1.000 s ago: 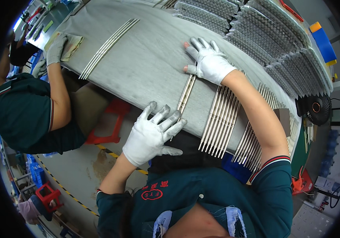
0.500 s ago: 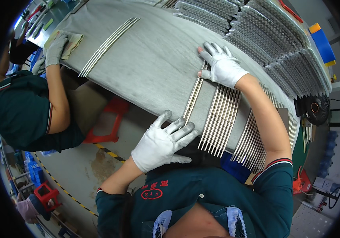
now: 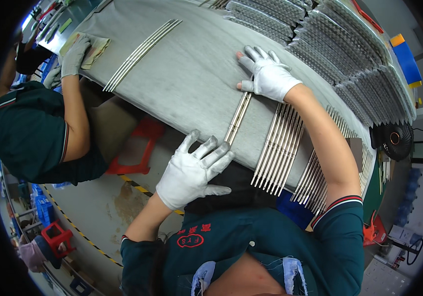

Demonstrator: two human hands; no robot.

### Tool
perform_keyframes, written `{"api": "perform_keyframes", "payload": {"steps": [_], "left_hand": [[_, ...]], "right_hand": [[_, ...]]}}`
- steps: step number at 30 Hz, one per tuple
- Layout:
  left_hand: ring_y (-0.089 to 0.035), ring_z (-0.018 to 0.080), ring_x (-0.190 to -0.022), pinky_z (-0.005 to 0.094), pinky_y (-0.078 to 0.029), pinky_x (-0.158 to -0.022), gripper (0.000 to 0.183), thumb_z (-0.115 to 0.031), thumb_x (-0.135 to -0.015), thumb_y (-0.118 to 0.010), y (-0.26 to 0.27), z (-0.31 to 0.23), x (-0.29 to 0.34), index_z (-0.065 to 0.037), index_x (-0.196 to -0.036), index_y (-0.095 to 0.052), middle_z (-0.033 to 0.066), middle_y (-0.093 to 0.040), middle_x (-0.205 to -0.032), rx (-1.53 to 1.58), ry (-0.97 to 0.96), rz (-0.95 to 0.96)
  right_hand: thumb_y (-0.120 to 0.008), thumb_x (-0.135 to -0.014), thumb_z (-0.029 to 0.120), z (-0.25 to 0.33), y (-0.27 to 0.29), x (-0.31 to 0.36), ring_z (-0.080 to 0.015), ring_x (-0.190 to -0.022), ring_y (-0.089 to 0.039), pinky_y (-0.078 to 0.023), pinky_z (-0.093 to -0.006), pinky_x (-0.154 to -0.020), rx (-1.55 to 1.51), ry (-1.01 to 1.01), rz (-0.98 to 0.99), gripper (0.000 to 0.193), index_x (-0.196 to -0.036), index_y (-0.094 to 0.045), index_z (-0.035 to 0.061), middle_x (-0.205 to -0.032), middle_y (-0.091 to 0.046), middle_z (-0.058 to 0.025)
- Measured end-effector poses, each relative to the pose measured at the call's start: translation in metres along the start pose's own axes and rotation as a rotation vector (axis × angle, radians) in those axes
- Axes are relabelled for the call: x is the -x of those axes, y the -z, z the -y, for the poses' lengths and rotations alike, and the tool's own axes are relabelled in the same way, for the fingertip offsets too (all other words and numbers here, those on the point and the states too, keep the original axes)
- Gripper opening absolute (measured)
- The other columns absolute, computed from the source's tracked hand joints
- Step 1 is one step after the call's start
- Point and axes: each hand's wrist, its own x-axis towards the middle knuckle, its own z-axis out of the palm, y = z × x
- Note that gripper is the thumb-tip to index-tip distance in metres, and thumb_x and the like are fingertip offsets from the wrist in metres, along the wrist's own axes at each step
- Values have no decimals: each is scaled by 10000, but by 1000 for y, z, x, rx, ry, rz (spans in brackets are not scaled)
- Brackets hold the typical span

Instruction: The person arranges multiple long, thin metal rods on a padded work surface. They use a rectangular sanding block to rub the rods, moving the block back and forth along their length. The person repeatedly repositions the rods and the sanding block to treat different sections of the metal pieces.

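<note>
A pair of slender metal rods (image 3: 239, 118) lies side by side on the grey-covered table (image 3: 191, 93), pointing toward the person. The white-gloved right hand (image 3: 265, 74) rests palm down over their far end, fingers spread and thumb held apart; the exact contact is hidden beneath the glove. The white-gloved left hand (image 3: 194, 170) is also spread, its fingertips at the table edge beside the rods' near end; whether they touch cannot be told. Right of the pair, a row of similar rods (image 3: 279, 150) lies parallel, with a larger batch (image 3: 312, 172) partly under the right forearm. Ridged, plastic-wrapped stacks (image 3: 340, 54) stand beyond. Leftward, a co-worker's gloved hand (image 3: 75, 54) rests on a yellowish cloth (image 3: 96, 53).
</note>
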Motion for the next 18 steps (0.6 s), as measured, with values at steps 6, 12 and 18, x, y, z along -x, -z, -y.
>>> {"api": "perform_keyframes", "payload": {"steps": [6,12,18], "left_hand": [[-614,282,-1194,575,-400,-1098,824,-606,-714,-764,-8,-19,-18,-118,-1353,-585,71,-640,-1302,142,-106,39],[-604,243,-1212,570,-404,-1106,784,-615,-744,-741,-12,-28,-26,-133,-1346,-604,52,-660,-1286,181,-153,66],[-603,261,-1215,571,-398,-1103,816,-601,-723,-760,-3,-17,-17,-126,-1363,-582,60,-661,-1273,123,-79,43]], "right_hand": [[-693,-831,600,-20,15,33,-398,-1524,-232,-182,-562,-1235,-40,-47,104,930,-1565,-385,118,-1623,-294,-229],[-712,-811,604,-33,16,44,-408,-1517,-244,-201,-556,-1233,-8,-52,115,951,-1562,-390,117,-1619,-296,-232],[-697,-807,627,-22,6,22,-396,-1523,-230,-199,-547,-1229,-24,-23,37,954,-1549,-410,101,-1611,-311,-230]]}}
